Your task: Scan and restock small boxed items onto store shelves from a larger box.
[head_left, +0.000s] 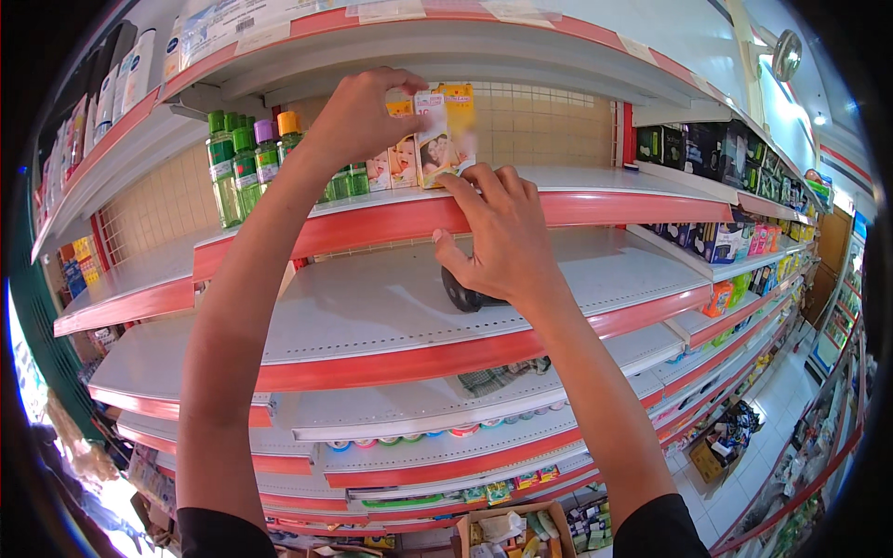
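Note:
A yellow-and-white carton (447, 139) with a baby picture stands upright on the red-edged shelf (595, 181). My left hand (377, 110) is at the carton's upper left, fingers curved and thumb apart from them, with no firm hold showing. In front of the shelf edge is my right hand (498, 228), open, its index fingertip at the carton's lower edge and its thumb spread below. Whether that fingertip touches the carton, I cannot tell. Smaller orange-and-white cartons (403, 160) stand just left of it, partly behind my left arm. Several green bottles (245, 167) line the shelf further left.
A round black object (459, 292) lies on the shelf below, partly hidden by my right hand. Dark boxes (707, 153) fill the right-hand shelves. An open cardboard box (462, 530) with mixed goods is at the bottom, another carton (707, 460) on the aisle floor. A shelf overhangs above.

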The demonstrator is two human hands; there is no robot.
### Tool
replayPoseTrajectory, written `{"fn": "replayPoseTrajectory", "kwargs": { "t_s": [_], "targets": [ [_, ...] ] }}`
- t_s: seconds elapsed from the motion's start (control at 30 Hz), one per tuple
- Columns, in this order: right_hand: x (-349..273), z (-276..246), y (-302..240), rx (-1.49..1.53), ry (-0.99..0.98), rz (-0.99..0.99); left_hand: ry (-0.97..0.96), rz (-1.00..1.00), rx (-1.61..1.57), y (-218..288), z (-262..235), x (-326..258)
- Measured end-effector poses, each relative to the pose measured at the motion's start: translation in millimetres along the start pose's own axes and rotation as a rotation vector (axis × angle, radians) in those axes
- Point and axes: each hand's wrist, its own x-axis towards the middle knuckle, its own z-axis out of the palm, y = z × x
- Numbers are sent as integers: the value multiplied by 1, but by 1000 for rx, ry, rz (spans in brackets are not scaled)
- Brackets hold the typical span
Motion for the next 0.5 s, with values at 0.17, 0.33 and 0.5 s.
{"fn": "replayPoseTrajectory", "kwargs": {
  "t_s": [0.17, 0.33, 0.5],
  "targets": [
    [-3, 8, 5, -13, 2, 0, -31, 8, 83, -5, 5, 5],
    [-1, 4, 3, -20, 3, 2, -162, -12, 56, -7, -3, 12],
    [-1, 2, 0, -47, -34, 25, -146, 48, 72, -5, 1, 1]
  ]
}}
